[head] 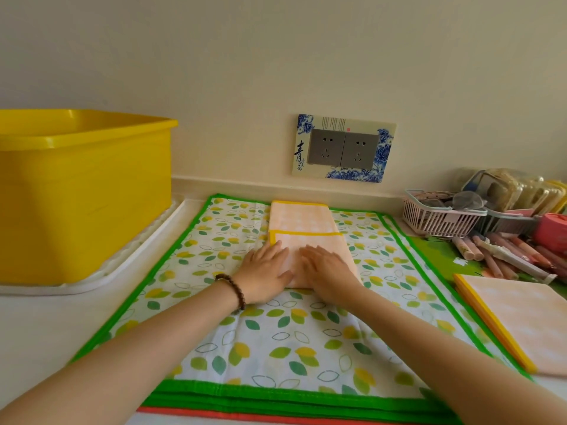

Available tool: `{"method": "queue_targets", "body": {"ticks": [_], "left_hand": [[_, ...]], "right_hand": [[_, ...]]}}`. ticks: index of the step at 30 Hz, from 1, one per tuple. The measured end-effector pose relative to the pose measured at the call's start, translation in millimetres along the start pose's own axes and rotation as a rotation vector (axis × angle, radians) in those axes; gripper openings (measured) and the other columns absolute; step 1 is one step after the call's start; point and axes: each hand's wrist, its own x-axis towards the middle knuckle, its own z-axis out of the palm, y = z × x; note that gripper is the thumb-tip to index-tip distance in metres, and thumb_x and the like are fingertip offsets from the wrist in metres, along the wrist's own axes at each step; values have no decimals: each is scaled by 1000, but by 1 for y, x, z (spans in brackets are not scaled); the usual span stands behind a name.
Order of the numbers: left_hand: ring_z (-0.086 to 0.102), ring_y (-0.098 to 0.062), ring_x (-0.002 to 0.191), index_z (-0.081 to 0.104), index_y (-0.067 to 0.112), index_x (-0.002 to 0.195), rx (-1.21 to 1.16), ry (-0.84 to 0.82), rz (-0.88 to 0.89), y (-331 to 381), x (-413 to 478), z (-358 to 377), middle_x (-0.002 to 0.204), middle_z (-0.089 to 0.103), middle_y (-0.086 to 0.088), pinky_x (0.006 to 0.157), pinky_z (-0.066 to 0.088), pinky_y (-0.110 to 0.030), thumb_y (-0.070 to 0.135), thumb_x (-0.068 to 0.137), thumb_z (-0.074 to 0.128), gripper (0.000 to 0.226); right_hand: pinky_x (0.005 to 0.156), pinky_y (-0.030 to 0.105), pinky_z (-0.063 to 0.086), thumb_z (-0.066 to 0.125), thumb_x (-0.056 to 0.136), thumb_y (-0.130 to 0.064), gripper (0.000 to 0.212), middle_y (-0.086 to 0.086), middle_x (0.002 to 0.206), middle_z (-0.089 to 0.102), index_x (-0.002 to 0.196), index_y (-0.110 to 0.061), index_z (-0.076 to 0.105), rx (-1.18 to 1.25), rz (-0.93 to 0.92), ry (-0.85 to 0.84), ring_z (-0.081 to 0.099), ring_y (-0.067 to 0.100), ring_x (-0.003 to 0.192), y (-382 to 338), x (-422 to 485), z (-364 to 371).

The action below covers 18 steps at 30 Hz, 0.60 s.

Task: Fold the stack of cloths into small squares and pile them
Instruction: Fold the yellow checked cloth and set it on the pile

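Left hand point(264, 271) and right hand point(328, 268) are lying flat, fingers straight, side by side, pressing the near end of the peach cloth point(302, 219), which is sitting as a folded strip on the leaf-print stack point(276, 342). Judgement: smoothing outward and matching the yellow edges before the next fold should be keeping the square true.

The blue-flowered socket surround point(302, 139) on the wall is displaying one large black character, 青. Its smaller print is reading too fine to make out.

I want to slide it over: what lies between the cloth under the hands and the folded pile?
Head view: only bare leaf-print cloth and its green border.
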Motion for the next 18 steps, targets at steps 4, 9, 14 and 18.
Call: {"method": "queue_targets", "body": {"ticks": [4, 9, 14, 18], "left_hand": [[-15, -16, 144, -5, 18, 151, 36, -24, -30, -4, 4, 13, 158, -15, 1, 118, -7, -39, 45, 100, 12, 60], [-16, -15, 144, -7, 16, 150, 68, -34, -42, -3, 4, 14, 157, -17, 0, 118, -8, -38, 44, 100, 10, 60], [-16, -14, 144, -8, 15, 150, 60, -51, -42, -3, 4, 13, 157, -17, 0, 118, -8, -37, 44, 100, 10, 60], [-17, -13, 143, -9, 16, 150, 59, -57, -34, -4, 2, 13, 157, -18, 0, 118, -9, -37, 44, 100, 10, 60]], "right_hand": [[117, 33, 2, 17, 102, -35, 48, -6, 158, 12, 149, -24, 19, -71, -40, -73, 7, 12, 145, 0, 4, 13], [117, 32, -1, 14, 100, -44, 51, -10, 158, 2, 150, -32, 9, -119, -56, -124, 0, 9, 145, 10, 6, 16], [119, 32, -2, 14, 96, -57, 59, -12, 158, 0, 150, -35, 4, -143, -42, -144, -2, 7, 145, 22, 5, 11], [118, 29, -2, 14, 94, -60, 68, -7, 158, -3, 151, -25, 1, -154, -8, -161, -3, 7, 145, 36, -2, 1]]}}
